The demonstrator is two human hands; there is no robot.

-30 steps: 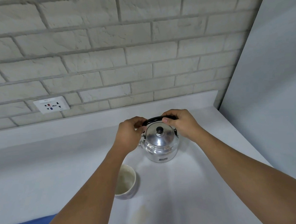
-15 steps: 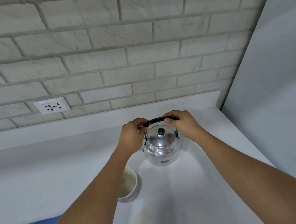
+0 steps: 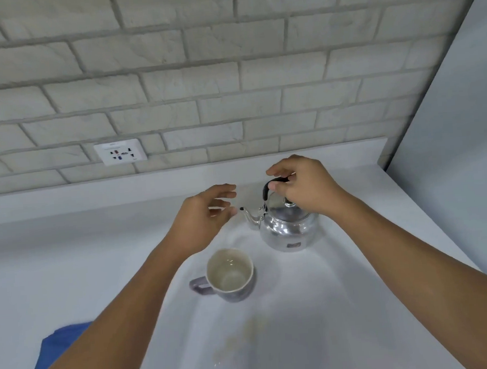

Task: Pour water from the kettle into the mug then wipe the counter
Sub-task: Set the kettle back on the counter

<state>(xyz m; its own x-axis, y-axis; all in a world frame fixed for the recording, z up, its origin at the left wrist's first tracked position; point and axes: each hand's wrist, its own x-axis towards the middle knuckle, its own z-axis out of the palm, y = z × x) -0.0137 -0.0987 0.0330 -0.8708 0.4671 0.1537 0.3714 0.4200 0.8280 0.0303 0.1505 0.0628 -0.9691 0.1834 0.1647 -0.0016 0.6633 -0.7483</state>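
Observation:
A shiny metal kettle point(image 3: 286, 230) with a black handle stands on the white counter point(image 3: 317, 309), spout pointing left. My right hand point(image 3: 303, 187) grips the black handle at its top. My left hand point(image 3: 202, 216) hovers just left of the spout, fingers apart, holding nothing. A grey mug point(image 3: 228, 274) with a pale inside stands upright in front of the kettle, its handle to the left; it looks empty. A blue cloth point(image 3: 56, 345) lies at the lower left, partly hidden by my left forearm.
A brownish stain point(image 3: 241, 338) marks the counter in front of the mug. A brick wall with a white socket plate point(image 3: 120, 151) runs along the back. A grey panel point(image 3: 458, 140) closes off the right side.
My left hand has let go of the kettle handle and drawn away to the left. The mug, earlier half hidden under my left arm, is in full view. The view has shifted.

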